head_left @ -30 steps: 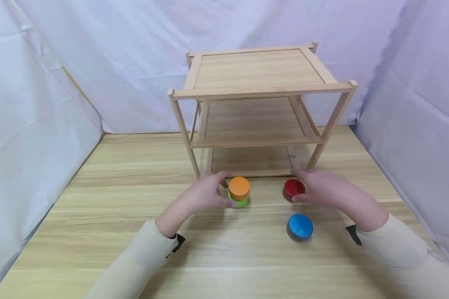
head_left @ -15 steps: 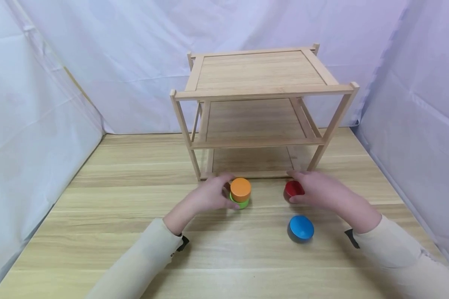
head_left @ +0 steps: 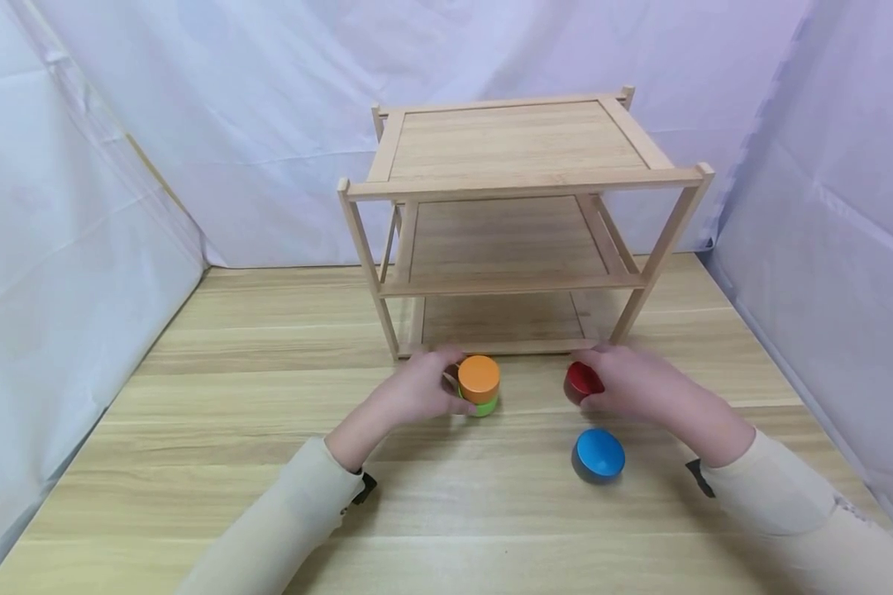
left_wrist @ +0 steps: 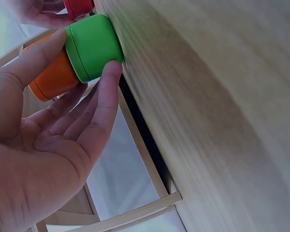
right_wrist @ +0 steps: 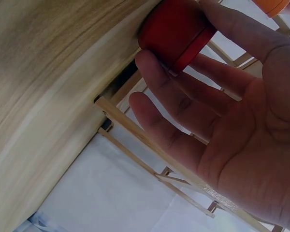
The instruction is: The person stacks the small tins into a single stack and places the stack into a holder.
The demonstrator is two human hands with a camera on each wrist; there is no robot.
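Note:
An orange cup (head_left: 479,378) sits upside down on a green cup (head_left: 484,407), in front of the shelf. My left hand (head_left: 424,387) comes in from the left; in the left wrist view its thumb and a fingertip pinch the green cup (left_wrist: 94,47), close to the orange cup (left_wrist: 55,72). To the right, a red cup (head_left: 582,383) stands with its opening up. My right hand (head_left: 632,382) holds it between thumb and fingers, and in the right wrist view the red cup (right_wrist: 176,31) still touches or nearly touches the table.
A three-tier wooden shelf (head_left: 521,182) stands just behind the cups. Nearer me, a blue cup (head_left: 599,454) rests on the wooden table (head_left: 268,397), opening up. White cloth (head_left: 268,140) hangs at the back and on both sides.
My right hand's fingers have drawn in around the red cup. The left hand has shifted slightly right, its fingers closer about the green cup. The cups stay in place.

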